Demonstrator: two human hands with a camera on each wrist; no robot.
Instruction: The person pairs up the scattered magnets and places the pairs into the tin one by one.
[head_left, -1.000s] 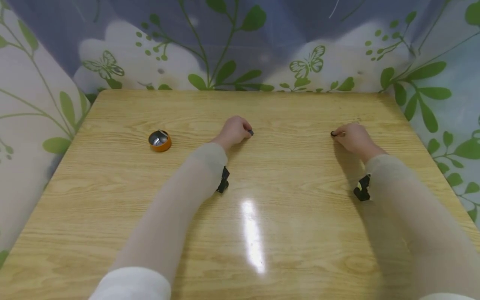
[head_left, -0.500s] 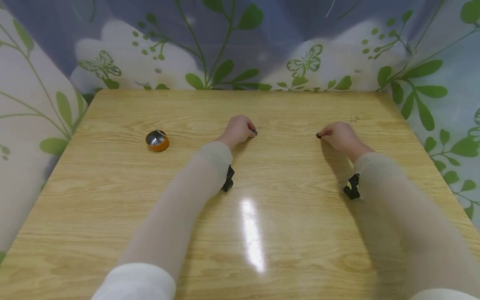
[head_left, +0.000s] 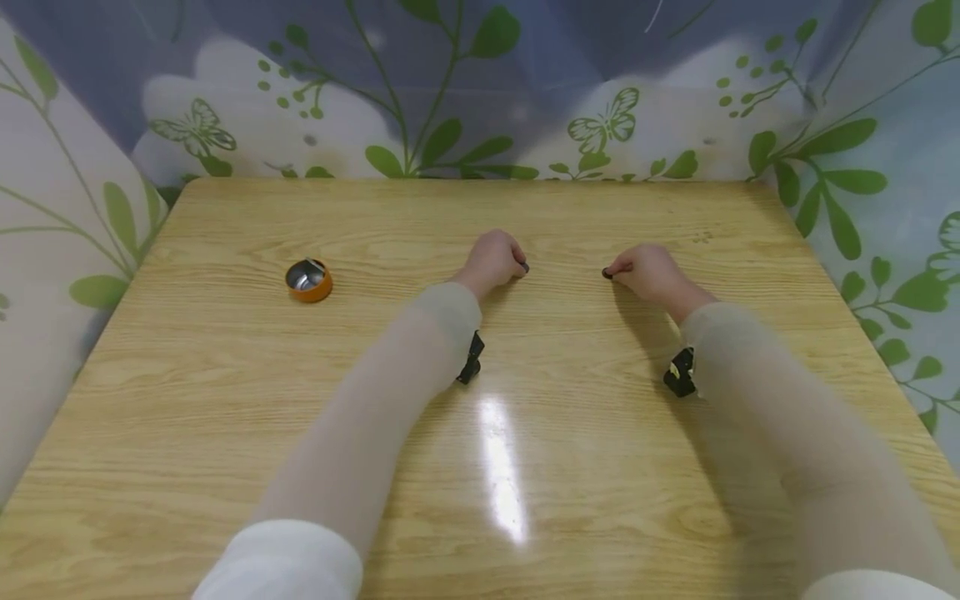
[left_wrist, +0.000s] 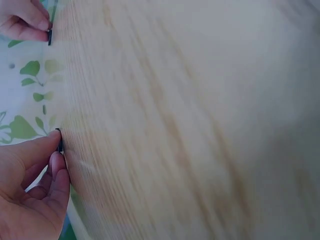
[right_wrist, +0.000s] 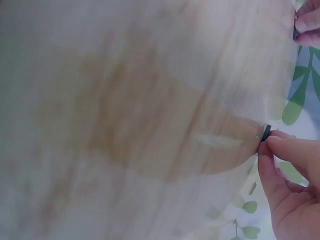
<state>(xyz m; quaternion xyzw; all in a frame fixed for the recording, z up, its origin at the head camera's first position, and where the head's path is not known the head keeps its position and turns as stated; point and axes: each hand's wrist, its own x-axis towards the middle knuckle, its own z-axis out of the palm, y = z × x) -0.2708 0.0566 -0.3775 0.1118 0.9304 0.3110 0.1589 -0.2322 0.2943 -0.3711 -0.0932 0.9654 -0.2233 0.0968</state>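
Note:
Between thumb and fingers, my left hand (head_left: pixel 491 260) pinches a small dark disc (left_wrist: pixel 60 141) at the tabletop, right of the orange bowl. Opposite it, my right hand (head_left: pixel 648 272) pinches a second small dark disc (right_wrist: pixel 266 132) the same way. In the head view the two discs face each other across a short gap, apart from one another. Both are thin and seen edge-on in the wrist views; their exact kind cannot be told. The other hand and its disc also show at the edge of each wrist view.
A small orange bowl (head_left: pixel 308 280) with a shiny metal inside stands on the left of the wooden table (head_left: pixel 570 467); a pale piece lies in it. A leaf-patterned curtain (head_left: pixel 442 92) hangs behind the far edge. Light glares on the tabletop's middle.
My right hand has slid left with its disc, and my left hand has moved slightly right with its own. The gap between the discs has narrowed. The view has shifted a little.

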